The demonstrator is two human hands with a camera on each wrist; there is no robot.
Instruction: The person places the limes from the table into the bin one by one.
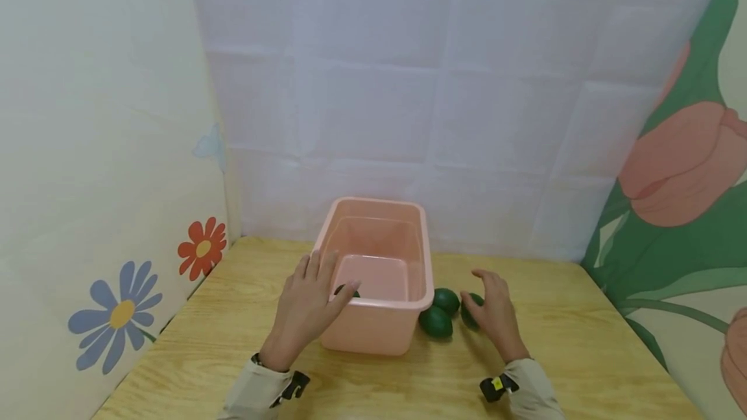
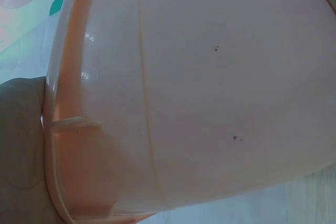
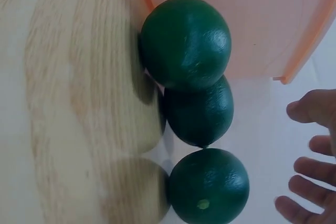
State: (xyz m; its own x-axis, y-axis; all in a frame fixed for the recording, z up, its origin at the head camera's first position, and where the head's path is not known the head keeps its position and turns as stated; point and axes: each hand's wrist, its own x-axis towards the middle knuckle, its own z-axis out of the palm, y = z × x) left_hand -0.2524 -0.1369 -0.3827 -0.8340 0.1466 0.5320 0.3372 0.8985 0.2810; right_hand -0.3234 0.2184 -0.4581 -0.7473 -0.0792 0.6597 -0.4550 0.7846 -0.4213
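A pink plastic bin stands on the table, its mouth facing up. My left hand rests with extended fingers over its near left rim, the thumb reaching over the front edge. Behind that thumb, part of a dark green lime shows inside the bin. Three more limes lie to the bin's right: a front one, one just behind it, and a third farther right. My right hand is beside this third lime, thumb and fingers spread apart. In the right wrist view a gap separates the fingers from the limes.
The wooden table runs back to a creased white cloth. Flower-printed sheets stand on both sides, with a blue flower at left and a large pink tulip at right.
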